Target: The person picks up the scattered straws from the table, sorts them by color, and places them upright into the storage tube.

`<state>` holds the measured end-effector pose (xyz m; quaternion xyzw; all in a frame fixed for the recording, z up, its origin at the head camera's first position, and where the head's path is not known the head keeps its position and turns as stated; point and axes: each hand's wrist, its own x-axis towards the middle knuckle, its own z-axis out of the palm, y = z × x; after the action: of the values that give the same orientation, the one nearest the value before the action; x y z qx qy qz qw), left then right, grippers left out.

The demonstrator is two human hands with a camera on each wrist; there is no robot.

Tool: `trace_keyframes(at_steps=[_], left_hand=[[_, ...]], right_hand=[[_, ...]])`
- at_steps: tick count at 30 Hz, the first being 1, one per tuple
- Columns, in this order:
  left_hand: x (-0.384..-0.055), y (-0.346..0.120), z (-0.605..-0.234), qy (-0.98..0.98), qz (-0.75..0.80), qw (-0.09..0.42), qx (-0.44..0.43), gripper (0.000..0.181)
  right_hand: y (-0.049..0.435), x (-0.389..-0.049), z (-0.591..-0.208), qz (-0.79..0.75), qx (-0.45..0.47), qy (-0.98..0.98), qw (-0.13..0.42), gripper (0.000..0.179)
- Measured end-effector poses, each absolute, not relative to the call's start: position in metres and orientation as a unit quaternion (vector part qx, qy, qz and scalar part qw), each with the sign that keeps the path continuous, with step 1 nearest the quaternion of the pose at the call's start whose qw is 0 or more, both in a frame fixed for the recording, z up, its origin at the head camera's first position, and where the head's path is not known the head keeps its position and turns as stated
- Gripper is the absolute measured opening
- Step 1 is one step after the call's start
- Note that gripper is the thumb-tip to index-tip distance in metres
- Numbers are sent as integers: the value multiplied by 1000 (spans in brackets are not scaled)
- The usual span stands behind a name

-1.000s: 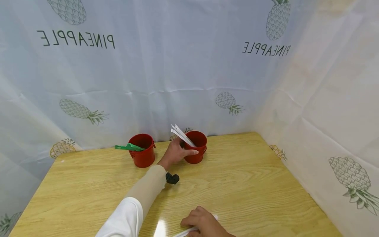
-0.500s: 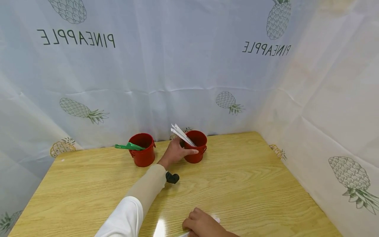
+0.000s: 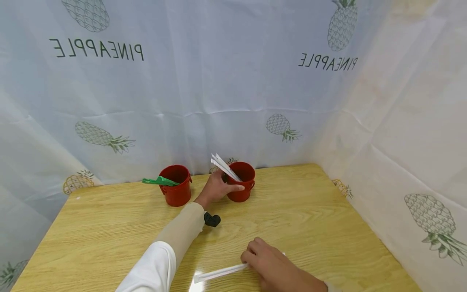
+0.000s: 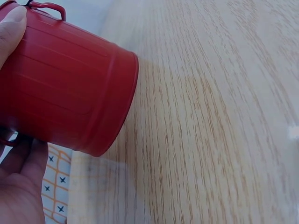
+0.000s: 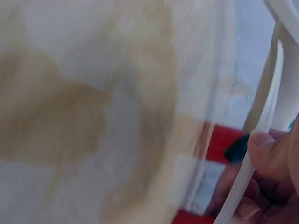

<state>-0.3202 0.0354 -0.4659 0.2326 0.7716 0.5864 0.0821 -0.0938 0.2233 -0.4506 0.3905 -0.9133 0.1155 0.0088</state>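
Observation:
My left hand (image 3: 216,187) grips the right-hand small red bucket (image 3: 240,195), thumb on its near side and other fingers mostly hidden behind it. In the left wrist view the bucket (image 4: 74,88) sits sideways across the picture, with my hand (image 4: 21,186) around it. Several white paper-wrapped straws (image 3: 223,166) lean out of this bucket to the left. Nearer the front, my right hand (image 3: 271,263) pinches a single white wrapped straw (image 3: 222,272), whose long end points left. The right wrist view shows my thumb and fingers (image 5: 275,156) on that straw (image 5: 270,100).
A second red bucket (image 3: 177,196) stands to the left, with green wrapped sticks (image 3: 161,181) leaning over its rim. Both buckets are near the back edge of the wooden table (image 3: 313,219). A pineapple-print curtain (image 3: 204,81) hangs behind and along the right side.
My right hand has moved up and to the right with the straw, and more of the straw now shows. The left hand stays on its bucket, unmoved.

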Motion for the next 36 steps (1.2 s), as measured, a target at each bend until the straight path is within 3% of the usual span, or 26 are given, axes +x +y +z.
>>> trace_keyframes(at_steps=[1, 4, 8, 12, 18, 26, 32, 36], left_hand=[[-321, 35, -466, 772, 586, 82, 233, 74], [-322, 35, -466, 773, 584, 79, 232, 73], [-324, 31, -465, 779, 578, 70, 235, 71], [-325, 27, -466, 779, 575, 67, 239, 70], [-325, 24, -468, 775, 583, 74, 233, 75], [-326, 26, -469, 776, 581, 77, 231, 77], [-325, 29, -468, 770, 584, 83, 241, 79], [-319, 31, -469, 782, 571, 71, 241, 79]], right_hand=[[226, -95, -442, 117, 379, -918, 6, 41], [237, -106, -430, 115, 376, -917, 64, 43], [244, -136, -407, 140, 366, -901, 187, 31], [241, -175, -374, 194, 331, -890, 247, 18], [224, -224, -343, 324, 275, -879, 219, 4], [210, -276, -368, 389, 235, -872, 183, 5], [207, -287, -394, 370, 219, -893, 132, 8], [216, -282, -404, 361, 206, -904, 98, 21]])
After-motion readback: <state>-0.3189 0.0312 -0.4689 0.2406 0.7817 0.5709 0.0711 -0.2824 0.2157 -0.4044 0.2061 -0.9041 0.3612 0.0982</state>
